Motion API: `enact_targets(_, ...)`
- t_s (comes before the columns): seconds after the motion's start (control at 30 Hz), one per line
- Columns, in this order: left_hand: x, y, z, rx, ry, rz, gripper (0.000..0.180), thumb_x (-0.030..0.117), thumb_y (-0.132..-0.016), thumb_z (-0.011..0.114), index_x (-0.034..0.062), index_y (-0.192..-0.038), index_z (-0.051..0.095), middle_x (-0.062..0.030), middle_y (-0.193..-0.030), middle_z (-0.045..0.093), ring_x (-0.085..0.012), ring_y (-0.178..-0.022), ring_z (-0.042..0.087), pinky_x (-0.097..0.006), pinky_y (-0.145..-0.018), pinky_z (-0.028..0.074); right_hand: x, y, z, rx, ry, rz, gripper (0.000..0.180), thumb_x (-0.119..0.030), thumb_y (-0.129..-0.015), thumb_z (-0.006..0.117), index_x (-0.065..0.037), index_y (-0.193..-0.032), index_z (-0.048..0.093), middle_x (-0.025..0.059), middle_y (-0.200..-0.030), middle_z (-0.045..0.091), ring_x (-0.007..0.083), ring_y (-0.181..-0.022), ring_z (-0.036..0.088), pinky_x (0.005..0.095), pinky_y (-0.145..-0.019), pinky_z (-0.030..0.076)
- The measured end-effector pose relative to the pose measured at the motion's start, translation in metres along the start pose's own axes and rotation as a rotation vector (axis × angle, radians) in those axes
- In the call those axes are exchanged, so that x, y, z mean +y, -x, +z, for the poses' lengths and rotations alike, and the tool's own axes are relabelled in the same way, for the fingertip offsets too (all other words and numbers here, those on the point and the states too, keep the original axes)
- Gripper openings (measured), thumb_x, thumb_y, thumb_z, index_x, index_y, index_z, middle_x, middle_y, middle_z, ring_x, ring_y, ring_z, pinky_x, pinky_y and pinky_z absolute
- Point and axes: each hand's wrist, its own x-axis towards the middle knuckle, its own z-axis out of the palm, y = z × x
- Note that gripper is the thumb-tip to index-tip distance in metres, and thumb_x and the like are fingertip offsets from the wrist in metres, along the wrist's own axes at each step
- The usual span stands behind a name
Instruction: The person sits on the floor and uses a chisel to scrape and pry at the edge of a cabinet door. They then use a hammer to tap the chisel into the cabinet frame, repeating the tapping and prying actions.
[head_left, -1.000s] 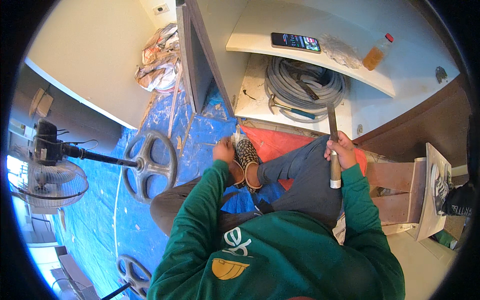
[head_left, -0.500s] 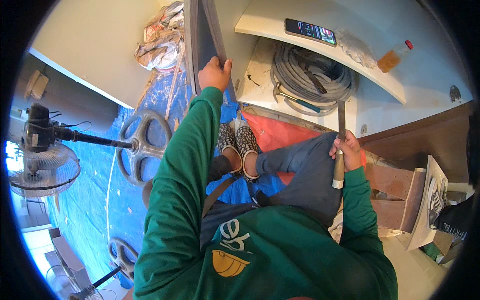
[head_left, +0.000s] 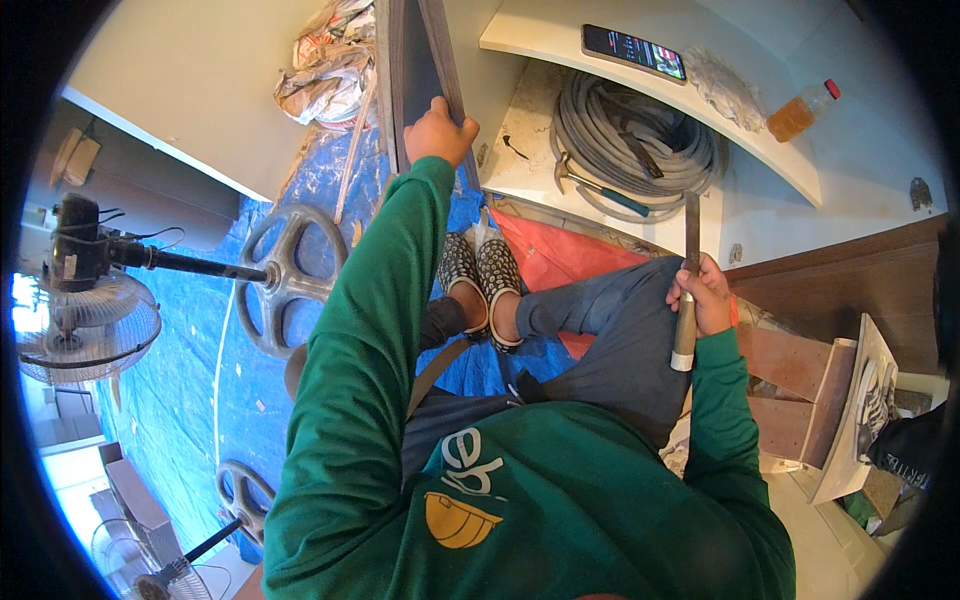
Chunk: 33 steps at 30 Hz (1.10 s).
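My left hand reaches forward and grips the edge of an upright cabinet door panel with brown wood-look edges. A chisel with a wooden handle and a long flat dark blade is in my right hand, above my right knee. Its blade points away from me, toward the open cabinet. Inside the cabinet lies a coil of grey hose or conduit, with a claw hammer resting against its near side.
On the cabinet shelf are a phone, crumpled clear plastic and a bottle of amber liquid. A standing fan is at left on blue sheeting. Wooden boards lie at right.
The view has shifted slightly, so the cabinet and its contents sit a little lower and farther right. Both hands keep their holds on the door panel and the chisel.
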Motion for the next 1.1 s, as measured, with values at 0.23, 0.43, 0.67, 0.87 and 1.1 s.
enact_targets(0.23,-0.001,-0.007,0.003,-0.063,-0.046,-0.05,0.051,0.047,-0.083,0.067,0.0064,-0.113,0.059,-0.0187,-0.105,0.074,-0.0356,-0.101,0.071,-0.049,-0.094,0.046,0.002,0.0,0.0,-0.006,-0.015,-0.008,0.017,-0.013,-0.094,0.068,-0.007,-0.101,0.053,0.0027,-0.072,0.06,0.0133,-0.058,0.061,0.0256,-0.052,0.05)
enact_targets(0.43,0.0,-0.004,0.008,-0.113,-0.099,-0.075,0.055,0.05,-0.084,0.067,0.0078,-0.119,0.058,-0.0171,-0.107,0.074,-0.0333,-0.103,0.071,-0.05,-0.096,0.045,0.002,0.001,-0.001,0.008,-0.015,-0.003,0.016,-0.013,-0.093,0.067,-0.008,-0.1,0.053,0.003,-0.071,0.06,0.0134,-0.058,0.062,0.0255,-0.052,0.05)
enact_targets(0.67,-0.007,-0.006,0.008,-0.075,-0.15,-0.06,0.057,0.052,-0.083,0.07,0.0078,-0.118,0.058,-0.0172,-0.106,0.074,-0.0336,-0.103,0.071,-0.051,-0.095,0.046,0.001,0.001,0.001,0.009,0.0,-0.007,0.017,-0.014,-0.093,0.067,-0.007,-0.1,0.053,0.0037,-0.07,0.059,0.0136,-0.058,0.061,0.0256,-0.052,0.05)
enact_targets(0.87,-0.004,-0.003,-0.045,0.02,-0.135,0.059,0.048,0.051,-0.087,0.068,0.0083,-0.109,0.063,-0.0157,-0.102,0.074,-0.0347,-0.099,0.07,-0.048,-0.09,0.048,0.007,-0.001,-0.005,0.008,0.0,-0.025,0.017,-0.016,-0.094,0.066,-0.007,-0.1,0.053,0.0043,-0.069,0.059,0.0134,-0.057,0.06,0.026,-0.052,0.05)
enact_targets(1.1,0.0,0.014,-0.063,0.319,-0.574,1.017,0.045,0.026,-0.088,0.063,0.0116,-0.13,0.063,-0.0097,-0.145,0.054,-0.0276,-0.138,0.045,-0.05,-0.114,0.034,0.0,0.001,0.0,-0.008,-0.018,-0.038,0.017,-0.016,-0.095,0.065,-0.006,-0.102,0.053,0.0042,-0.071,0.059,0.0127,-0.058,0.06,0.0255,-0.053,0.05)
